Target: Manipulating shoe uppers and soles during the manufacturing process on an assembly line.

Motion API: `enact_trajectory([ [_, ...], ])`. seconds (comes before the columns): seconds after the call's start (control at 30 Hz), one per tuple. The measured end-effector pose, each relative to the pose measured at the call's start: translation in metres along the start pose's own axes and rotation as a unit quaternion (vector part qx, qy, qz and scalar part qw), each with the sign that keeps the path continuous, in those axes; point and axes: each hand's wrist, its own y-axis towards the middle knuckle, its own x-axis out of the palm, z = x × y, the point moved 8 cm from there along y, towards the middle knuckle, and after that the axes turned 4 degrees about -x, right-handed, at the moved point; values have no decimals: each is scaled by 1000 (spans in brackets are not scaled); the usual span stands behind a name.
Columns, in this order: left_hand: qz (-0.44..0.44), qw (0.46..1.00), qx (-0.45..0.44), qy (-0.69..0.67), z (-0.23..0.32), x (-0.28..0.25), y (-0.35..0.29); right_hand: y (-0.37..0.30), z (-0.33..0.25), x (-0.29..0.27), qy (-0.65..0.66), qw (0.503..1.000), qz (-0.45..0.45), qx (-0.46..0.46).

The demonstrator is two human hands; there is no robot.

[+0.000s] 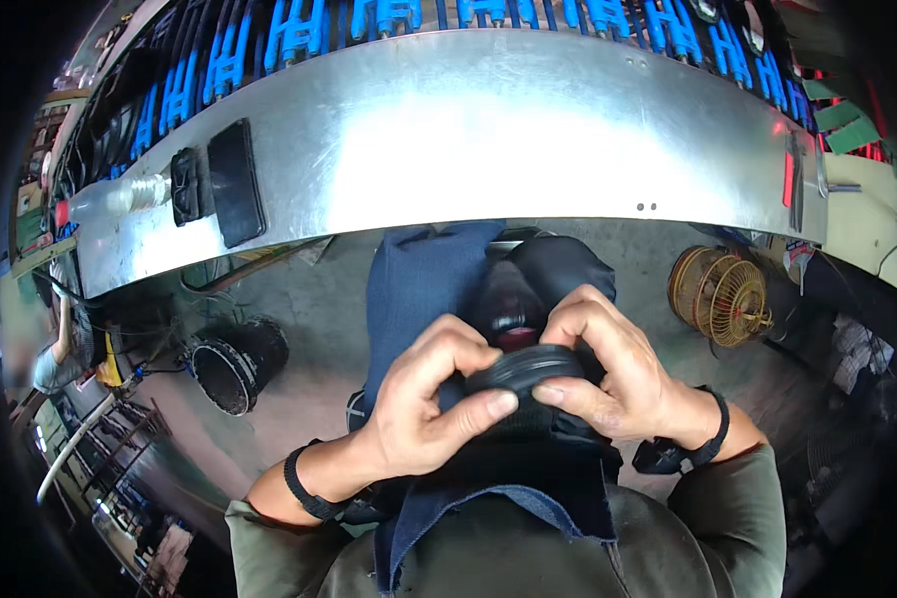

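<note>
Both hands grip a black, round, lid-like piece (pixel 524 369) with a ridged edge, over my lap. My left hand (pixel 434 394) pinches its left side between thumb and fingers. On the opposite side, my right hand (pixel 608 369) pinches it the same way. A glossy, dark, rounded thing (pixel 508 299) shows just beyond the piece; I cannot make out what it is. Its lower part is hidden behind my hands and the piece.
A bare metal table (pixel 528 130) spans the front, with blue metal brackets (pixel 299 30) behind it. On its left lie a plastic bottle (pixel 110 199), a black folded item (pixel 189 187) and a phone (pixel 236 182). Floor: black bucket (pixel 231 369), wire cage (pixel 720 296). Another person (pixel 55 364) is far left.
</note>
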Motion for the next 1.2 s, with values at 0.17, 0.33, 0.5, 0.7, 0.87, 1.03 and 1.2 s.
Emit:
enact_trajectory([
  [0.17,15,998,-57,-14,-17,-10,24,17,21,-2,-53,994,14,90],
  [0.33,13,991,12,130,-3,-14,38,19,29,-6,-91,992,24,86],
  [0.5,15,984,65,164,6,-13,44,11,36,-9,-79,983,80,143],
  [0.7,-12,993,115,24,44,1,-20,-28,-14,29,227,973,43,-10],
  [0.87,36,984,4,-176,28,29,-29,-22,-27,53,258,952,161,-21],
  [1.03,35,953,300,-14,142,6,-75,-36,-129,2,107,926,235,-274],
  [1.2,86,982,39,-166,26,6,-27,-17,-84,38,-179,943,253,-120],
])
